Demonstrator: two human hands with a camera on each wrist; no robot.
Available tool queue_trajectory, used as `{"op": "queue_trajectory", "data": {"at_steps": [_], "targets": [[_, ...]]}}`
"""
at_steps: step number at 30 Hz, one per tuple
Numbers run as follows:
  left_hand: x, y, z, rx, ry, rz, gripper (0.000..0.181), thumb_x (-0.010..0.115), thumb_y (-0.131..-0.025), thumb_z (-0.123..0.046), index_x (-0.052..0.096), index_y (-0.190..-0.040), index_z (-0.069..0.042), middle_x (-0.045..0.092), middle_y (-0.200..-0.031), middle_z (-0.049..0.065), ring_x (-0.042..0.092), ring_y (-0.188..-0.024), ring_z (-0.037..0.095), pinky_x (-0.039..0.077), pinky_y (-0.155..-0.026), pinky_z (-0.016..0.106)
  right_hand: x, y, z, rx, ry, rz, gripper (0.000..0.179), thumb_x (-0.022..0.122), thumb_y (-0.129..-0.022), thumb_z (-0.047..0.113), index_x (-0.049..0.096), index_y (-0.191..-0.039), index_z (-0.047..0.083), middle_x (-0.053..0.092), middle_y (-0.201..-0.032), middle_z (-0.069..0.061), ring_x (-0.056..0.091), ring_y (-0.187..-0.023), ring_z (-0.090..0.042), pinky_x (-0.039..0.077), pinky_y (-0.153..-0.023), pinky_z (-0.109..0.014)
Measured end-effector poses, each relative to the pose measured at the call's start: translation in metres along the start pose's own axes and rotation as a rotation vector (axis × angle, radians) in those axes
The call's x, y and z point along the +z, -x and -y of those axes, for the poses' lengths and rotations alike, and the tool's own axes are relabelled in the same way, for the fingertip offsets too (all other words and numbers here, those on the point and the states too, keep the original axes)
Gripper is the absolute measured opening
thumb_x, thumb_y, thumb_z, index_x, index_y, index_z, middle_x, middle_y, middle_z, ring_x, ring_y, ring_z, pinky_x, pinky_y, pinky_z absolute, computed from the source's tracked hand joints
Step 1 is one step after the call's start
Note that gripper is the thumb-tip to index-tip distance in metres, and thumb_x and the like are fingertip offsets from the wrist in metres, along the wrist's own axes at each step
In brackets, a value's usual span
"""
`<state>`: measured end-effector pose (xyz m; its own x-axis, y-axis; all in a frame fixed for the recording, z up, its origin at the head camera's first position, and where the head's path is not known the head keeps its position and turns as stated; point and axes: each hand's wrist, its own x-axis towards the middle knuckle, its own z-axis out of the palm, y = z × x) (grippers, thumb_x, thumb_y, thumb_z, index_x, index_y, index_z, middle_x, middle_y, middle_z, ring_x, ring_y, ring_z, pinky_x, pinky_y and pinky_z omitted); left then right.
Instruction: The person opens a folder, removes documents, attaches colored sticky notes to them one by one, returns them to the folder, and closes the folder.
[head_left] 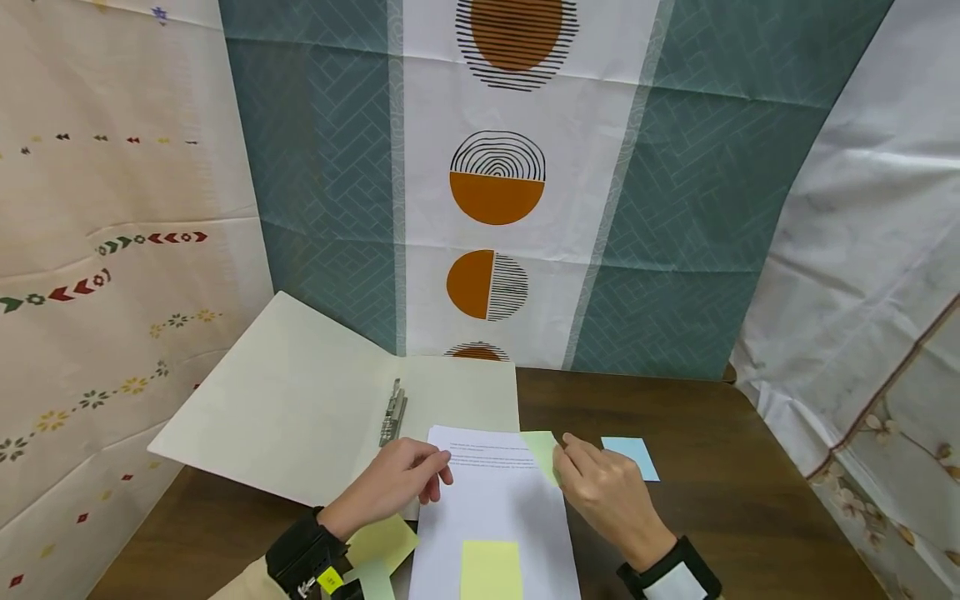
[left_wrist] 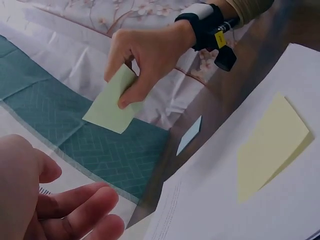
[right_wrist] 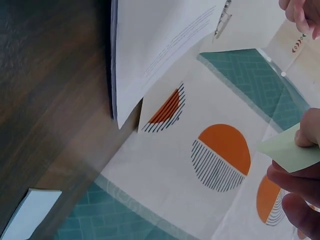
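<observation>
My right hand (head_left: 603, 496) pinches a pale green sticky note (head_left: 537, 448) between thumb and fingers, raised over the top right of the paper stack (head_left: 442, 521). In the left wrist view the same note (left_wrist: 107, 107) hangs from the fingertips. My left hand (head_left: 405, 473) hovers over the stack's left side, its fingers loosely bent and holding nothing. On the stack's top sheet, below a few printed lines, a yellow sticky note (head_left: 491, 571) is stuck, and the left wrist view shows one edge of this note (left_wrist: 275, 150) lifting.
Behind the stack lies an open white folder (head_left: 292, 400) with a metal clip (head_left: 393, 412). A light blue sticky note (head_left: 633, 457) is on the wooden table (head_left: 720, 500) at right. Yellow paper (head_left: 384, 540) and pale green paper (head_left: 375, 582) lie by the left wrist. Patterned cloths (head_left: 322, 167) surround the table.
</observation>
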<state>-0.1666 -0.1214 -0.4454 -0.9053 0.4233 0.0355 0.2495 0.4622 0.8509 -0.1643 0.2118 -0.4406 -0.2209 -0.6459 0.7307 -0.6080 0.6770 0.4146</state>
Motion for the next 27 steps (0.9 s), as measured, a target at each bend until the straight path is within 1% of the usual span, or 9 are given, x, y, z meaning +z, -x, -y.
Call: {"op": "queue_trajectory", "data": {"at_steps": [5, 7, 8, 12, 14, 16, 18, 20, 27], "targets": [[0.002, -0.002, 0.000, -0.004, 0.010, 0.014, 0.041, 0.058, -0.116, -0.027, 0.080, -0.093, -0.002, 0.071, -0.069, 0.004, 0.065, -0.067, 0.014, 0.051, -0.065, 0.027, 0.000, 0.001, -0.002, 0.001, 0.016, -0.009, 0.046, 0.036, -0.114, 0.005, 0.075, -0.090, 0.001, 0.082, -0.087, -0.012, 0.085, -0.079, -0.023, 0.050, -0.047, -0.027], [0.003, -0.003, 0.000, -0.005, 0.009, 0.017, 0.042, 0.058, -0.116, -0.028, 0.080, -0.093, -0.002, 0.071, -0.069, 0.004, 0.065, -0.067, 0.014, 0.051, -0.065, 0.026, 0.000, 0.000, -0.002, -0.001, 0.022, -0.003, 0.046, 0.036, -0.114, 0.005, 0.076, -0.090, 0.001, 0.082, -0.087, -0.012, 0.085, -0.079, -0.023, 0.051, -0.047, -0.027], [0.003, -0.003, -0.001, -0.005, 0.008, 0.016, 0.042, 0.058, -0.116, -0.028, 0.080, -0.093, -0.002, 0.071, -0.069, 0.004, 0.065, -0.067, 0.014, 0.051, -0.065, 0.026, 0.001, 0.000, -0.001, -0.003, 0.026, 0.003, 0.044, 0.038, -0.114, 0.004, 0.076, -0.090, 0.001, 0.083, -0.088, -0.012, 0.085, -0.079, -0.023, 0.052, -0.048, -0.028], [0.006, -0.007, -0.005, -0.005, 0.015, 0.011, 0.043, 0.057, -0.117, -0.029, 0.080, -0.093, -0.002, 0.071, -0.069, 0.005, 0.065, -0.068, 0.014, 0.048, -0.067, 0.026, 0.001, -0.004, 0.001, -0.021, 0.025, 0.026, 0.020, 0.060, -0.106, -0.002, 0.075, -0.093, 0.000, 0.084, -0.092, -0.014, 0.085, -0.079, -0.023, 0.057, -0.051, -0.030], [0.008, -0.009, -0.007, -0.008, 0.018, 0.005, 0.043, 0.057, -0.117, -0.030, 0.081, -0.094, -0.002, 0.071, -0.069, 0.004, 0.066, -0.069, 0.014, 0.047, -0.067, 0.026, 0.002, -0.007, 0.003, -0.029, 0.025, 0.028, 0.019, 0.061, -0.106, -0.002, 0.075, -0.094, 0.000, 0.084, -0.093, -0.013, 0.085, -0.079, -0.022, 0.055, -0.051, -0.029], [0.009, -0.012, -0.010, -0.009, 0.020, 0.000, 0.044, 0.057, -0.117, -0.031, 0.081, -0.094, -0.002, 0.071, -0.069, 0.004, 0.066, -0.069, 0.014, 0.046, -0.066, 0.026, 0.004, -0.010, 0.006, -0.041, 0.034, 0.021, 0.026, 0.055, -0.109, -0.001, 0.077, -0.093, 0.001, 0.084, -0.093, -0.012, 0.084, -0.079, -0.021, 0.051, -0.050, -0.027], [0.011, -0.014, -0.013, -0.010, 0.018, -0.007, 0.044, 0.057, -0.117, -0.031, 0.081, -0.094, -0.003, 0.072, -0.069, 0.004, 0.066, -0.069, 0.014, 0.046, -0.066, 0.025, 0.007, -0.013, 0.009, -0.059, 0.043, 0.011, 0.041, 0.042, -0.114, 0.002, 0.077, -0.093, 0.002, 0.085, -0.093, -0.010, 0.084, -0.079, -0.019, 0.048, -0.049, -0.025], [0.014, -0.017, -0.015, -0.008, 0.019, -0.011, 0.045, 0.057, -0.117, -0.032, 0.081, -0.093, -0.003, 0.072, -0.069, 0.004, 0.067, -0.069, 0.014, 0.046, -0.067, 0.025, 0.009, -0.016, 0.011, -0.076, 0.055, 0.009, 0.048, 0.035, -0.115, 0.003, 0.077, -0.092, 0.003, 0.084, -0.093, -0.008, 0.084, -0.079, -0.017, 0.046, -0.049, -0.024], [0.022, -0.024, -0.021, 0.016, 0.014, 0.014, 0.046, 0.058, -0.117, -0.035, 0.081, -0.091, -0.004, 0.073, -0.069, 0.004, 0.067, -0.069, 0.012, 0.048, -0.067, 0.026, 0.014, -0.023, 0.019, -0.130, 0.072, 0.029, 0.052, 0.030, -0.117, 0.004, 0.074, -0.089, 0.007, 0.080, -0.086, -0.002, 0.085, -0.085, -0.013, 0.048, -0.053, -0.020]]}}
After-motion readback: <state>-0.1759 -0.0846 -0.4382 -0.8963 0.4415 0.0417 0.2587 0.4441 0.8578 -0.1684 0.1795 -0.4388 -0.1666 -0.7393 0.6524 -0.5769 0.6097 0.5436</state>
